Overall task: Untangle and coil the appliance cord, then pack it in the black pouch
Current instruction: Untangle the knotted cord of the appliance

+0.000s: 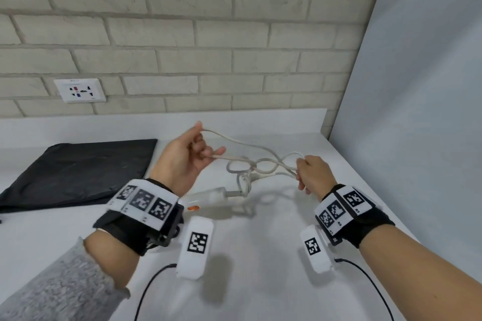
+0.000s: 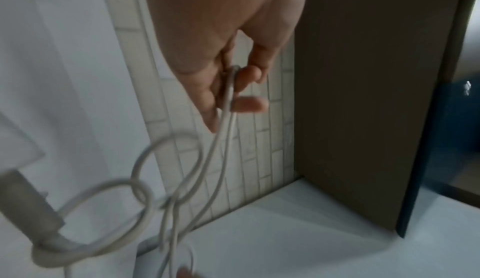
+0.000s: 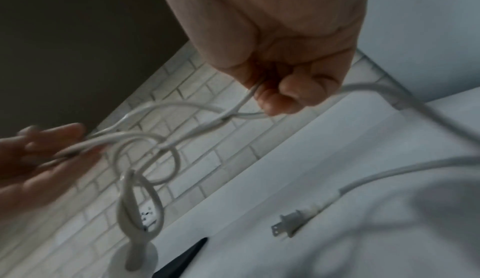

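The white appliance cord (image 1: 263,161) hangs in tangled loops above the counter between my two hands. My left hand (image 1: 206,147) pinches a doubled strand of it between thumb and fingers; the left wrist view shows that cord (image 2: 228,98) running through the fingers. My right hand (image 1: 302,172) grips a loop in a closed fist (image 3: 275,91). One cord end joins the white appliance (image 1: 208,197) with an orange button, lying below the hands. The two-prong plug (image 3: 288,223) rests on the counter. The black pouch (image 1: 78,169) lies flat at the left.
A brick wall with a white outlet (image 1: 79,90) runs behind the white counter (image 1: 260,242). A tall flat panel (image 1: 417,86) closes off the right side. Thin black cables (image 1: 151,286) trail from my wrist cameras across the front of the counter.
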